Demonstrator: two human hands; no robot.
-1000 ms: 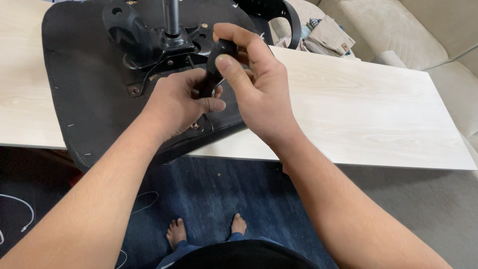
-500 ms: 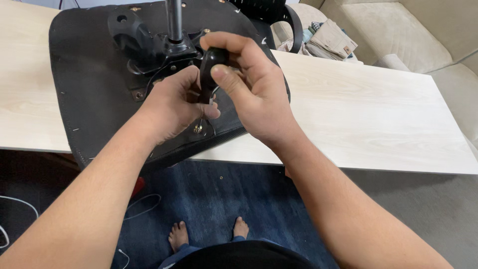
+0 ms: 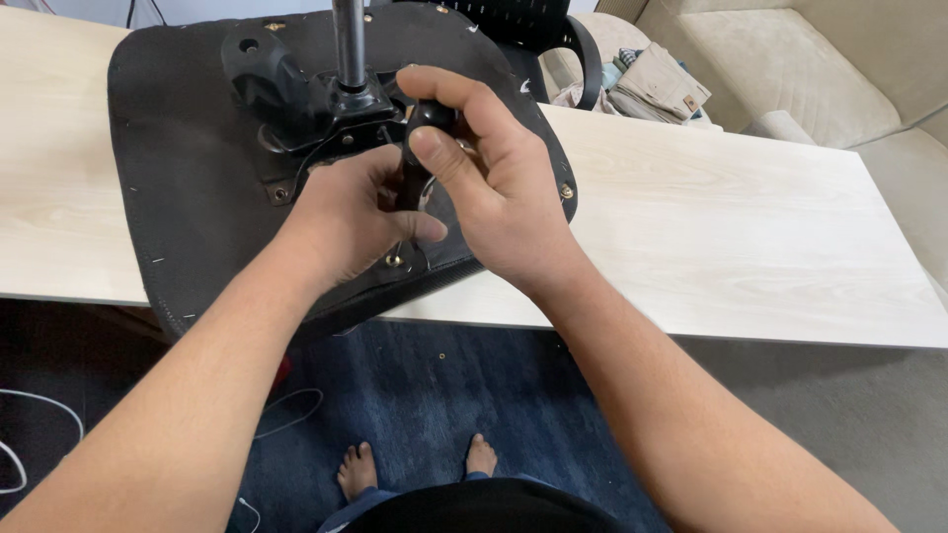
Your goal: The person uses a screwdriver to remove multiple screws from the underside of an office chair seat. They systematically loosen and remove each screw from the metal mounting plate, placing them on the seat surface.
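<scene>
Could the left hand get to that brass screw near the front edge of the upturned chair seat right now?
Probably yes. The brass screw lies uncovered on the chair seat just below the left hand. But that hand and the right hand both grip a black lever, so it must let go first.

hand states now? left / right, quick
Left hand: closed on the lower end of the black lever handle.
Right hand: closed on its top, thumb pressed on it.

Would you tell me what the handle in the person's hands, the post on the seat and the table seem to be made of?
Black handle: probably plastic, smooth with a soft sheen. Post: looks like metal, grey with bright streaks along it. Table: pale wood or wood-look laminate, matt, with grain lines; which one cannot be told.
</scene>
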